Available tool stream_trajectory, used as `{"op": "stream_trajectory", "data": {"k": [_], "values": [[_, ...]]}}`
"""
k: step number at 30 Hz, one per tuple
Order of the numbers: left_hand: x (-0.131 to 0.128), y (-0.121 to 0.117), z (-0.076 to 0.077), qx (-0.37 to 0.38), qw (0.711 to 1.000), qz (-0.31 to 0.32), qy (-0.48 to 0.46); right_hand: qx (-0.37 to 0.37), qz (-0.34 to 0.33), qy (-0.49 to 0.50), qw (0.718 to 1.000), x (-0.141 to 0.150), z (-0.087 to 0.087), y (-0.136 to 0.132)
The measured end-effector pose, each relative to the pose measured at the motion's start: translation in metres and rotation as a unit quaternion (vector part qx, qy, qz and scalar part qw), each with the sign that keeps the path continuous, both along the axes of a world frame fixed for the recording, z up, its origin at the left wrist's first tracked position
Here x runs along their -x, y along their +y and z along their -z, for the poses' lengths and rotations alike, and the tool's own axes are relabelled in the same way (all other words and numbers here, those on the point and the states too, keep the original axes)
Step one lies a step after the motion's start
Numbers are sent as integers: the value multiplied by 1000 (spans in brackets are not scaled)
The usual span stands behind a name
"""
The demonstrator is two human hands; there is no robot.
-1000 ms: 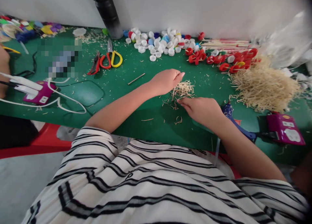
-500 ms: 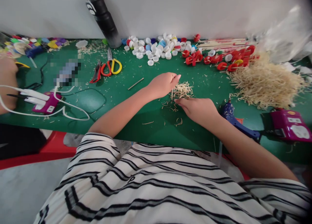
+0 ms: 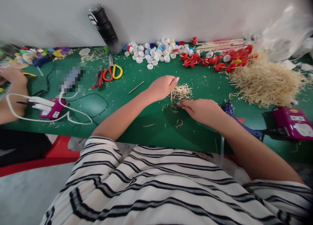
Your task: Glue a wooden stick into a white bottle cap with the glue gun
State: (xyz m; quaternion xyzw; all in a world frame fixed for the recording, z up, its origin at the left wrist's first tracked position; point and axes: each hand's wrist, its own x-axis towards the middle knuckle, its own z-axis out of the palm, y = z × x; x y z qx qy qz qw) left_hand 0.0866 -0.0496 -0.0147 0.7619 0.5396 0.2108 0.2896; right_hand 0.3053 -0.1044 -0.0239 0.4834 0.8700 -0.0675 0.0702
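Note:
My left hand (image 3: 163, 87) is closed, its thumb and fingers pinched together at the left edge of a small heap of pale shavings (image 3: 184, 91). A thin pale stick (image 3: 171, 96) points down from its fingers. Just below the heap, my right hand (image 3: 204, 112) is closed in a pinch, fingertips turned left; whatever it holds is too small to make out. Loose curled shavings (image 3: 179, 123) lie on the green tabletop (image 3: 161, 133) nearer my body. A blue glue gun (image 3: 241, 122) lies by my right wrist, partly hidden behind the forearm.
Bottle caps (image 3: 156, 52), red caps on sticks (image 3: 215, 62) and a pile of pale strands (image 3: 269, 81) lie across the back and right. Scissors (image 3: 114, 68), pliers (image 3: 98, 78), a black bottle (image 3: 105, 29) and purple power sockets (image 3: 292, 122) stand around. Another person's arm (image 3: 14, 94) is at left.
The view has shifted, so the tabletop items sit lower in the picture. Both my hands stay closed beside the small heap with little movement. The other person's arm shows more at left.

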Motion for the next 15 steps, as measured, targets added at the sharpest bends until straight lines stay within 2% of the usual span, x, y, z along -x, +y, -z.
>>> {"op": "stream_trajectory", "data": {"k": [7,15], "values": [[4,-2,2,9,999,16,-43,-6,-14,5,1000,-5,-1,4],[12,-3,2,10,994,31,-101,-62,36,59,996,-3,3,6]]}}
